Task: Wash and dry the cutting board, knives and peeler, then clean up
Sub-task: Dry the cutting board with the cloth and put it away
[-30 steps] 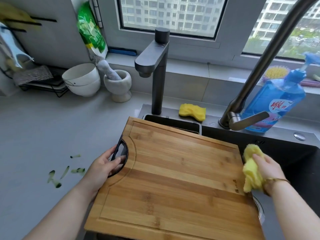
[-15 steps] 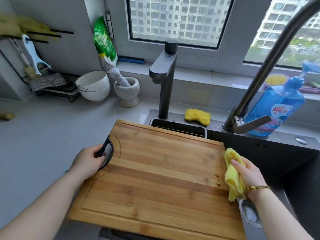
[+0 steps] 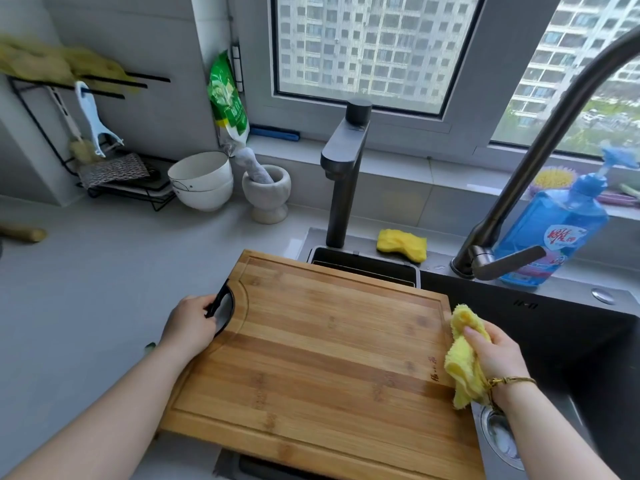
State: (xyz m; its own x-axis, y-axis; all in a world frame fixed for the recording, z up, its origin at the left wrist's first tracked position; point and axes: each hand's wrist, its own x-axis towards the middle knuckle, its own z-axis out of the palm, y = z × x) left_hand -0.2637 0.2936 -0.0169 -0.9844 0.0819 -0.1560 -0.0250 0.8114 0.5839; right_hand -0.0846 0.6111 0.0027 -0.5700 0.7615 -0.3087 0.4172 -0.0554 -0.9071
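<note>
The rectangular bamboo cutting board (image 3: 329,358) lies across the left side of the dark sink (image 3: 571,341) and looks dry, so its wiping seems nearly done. The left hand (image 3: 190,327) has its grip curled round the board's black handle (image 3: 221,301); the right hand (image 3: 495,355) pinches a crumpled yellow cloth (image 3: 460,365) at the board's right edge. A white peeler (image 3: 91,116) hangs on the black rack (image 3: 145,77); no knives show.

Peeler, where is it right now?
In the head view, the peeler hangs on the rack at far left, left of the white bowls.

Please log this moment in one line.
left hand: grips cutting board handle | right hand: holds yellow cloth at board edge | board partly over sink
</note>
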